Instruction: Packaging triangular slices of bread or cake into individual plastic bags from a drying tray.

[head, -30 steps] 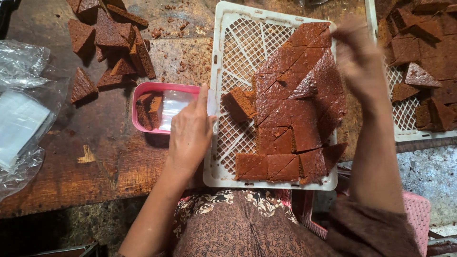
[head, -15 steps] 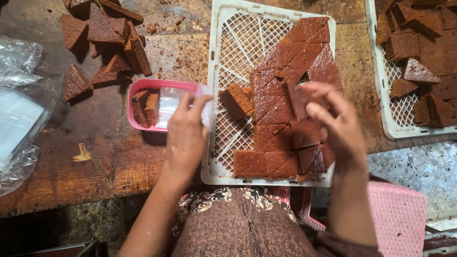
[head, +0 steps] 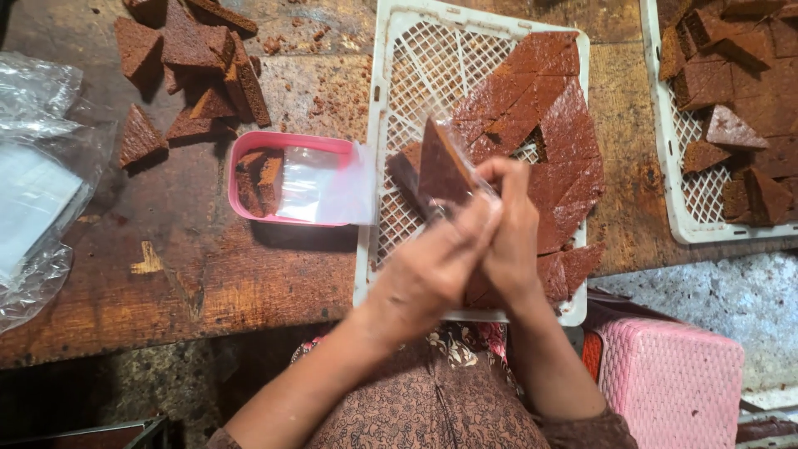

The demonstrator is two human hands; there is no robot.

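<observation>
Both hands meet over the white lattice tray (head: 391, 100), which carries flat brown cake pieces (head: 549, 108) cut into diamonds. My left hand (head: 432, 266) and my right hand (head: 511, 233) together hold a triangular brown cake piece (head: 440, 162) inside a small clear plastic bag, fingers pinching the bag's lower end. A pink rectangular tub (head: 287, 176) to the left of the tray holds cake scraps and clear bags.
Loose brown cake pieces (head: 195, 66) lie piled on the wooden table at upper left. Crumpled clear plastic bags (head: 37, 175) sit at the left edge. A second white tray (head: 677, 183) with cake pieces is at upper right. A pink basket (head: 673, 378) stands at lower right.
My left hand left the pink tub with a clear bag and my right hand brought a cake piece from the tray; both have come together with the piece in the bag.
</observation>
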